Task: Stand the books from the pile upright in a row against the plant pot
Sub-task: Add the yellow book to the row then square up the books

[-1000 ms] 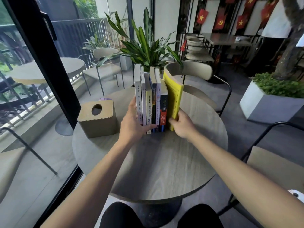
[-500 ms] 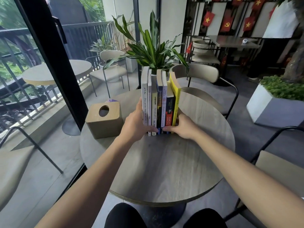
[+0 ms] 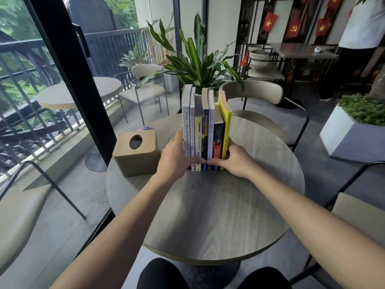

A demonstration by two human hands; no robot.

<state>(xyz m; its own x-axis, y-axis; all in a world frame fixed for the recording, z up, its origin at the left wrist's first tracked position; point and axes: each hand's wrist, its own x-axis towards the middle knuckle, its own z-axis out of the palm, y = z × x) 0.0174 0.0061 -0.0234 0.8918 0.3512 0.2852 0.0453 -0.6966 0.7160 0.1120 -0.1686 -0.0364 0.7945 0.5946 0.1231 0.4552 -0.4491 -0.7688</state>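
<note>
Several books (image 3: pixel 205 130) stand upright in a tight row on the round wooden table (image 3: pixel 208 205), spines toward me. A white book is at the left end and a yellow book (image 3: pixel 226 130) at the right end. Behind the row rises the green plant (image 3: pixel 195 59); its pot is almost wholly hidden by the books. My left hand (image 3: pixel 177 157) presses flat on the white book's cover, thumb across the lower spines. My right hand (image 3: pixel 233 161) clasps the yellow book's side, thumb meeting the left thumb. No pile of books is in view.
A wooden tissue box (image 3: pixel 135 153) stands on the table left of the books. Beige chairs (image 3: pixel 256 94) ring the table. A glass door frame (image 3: pixel 68 69) runs along the left. A white planter (image 3: pixel 352 134) sits on the floor at right.
The yellow book, tilted away from the row a second ago, now stands flush against it. My right hand moved in with it, and my thumbs now meet across the spines.
</note>
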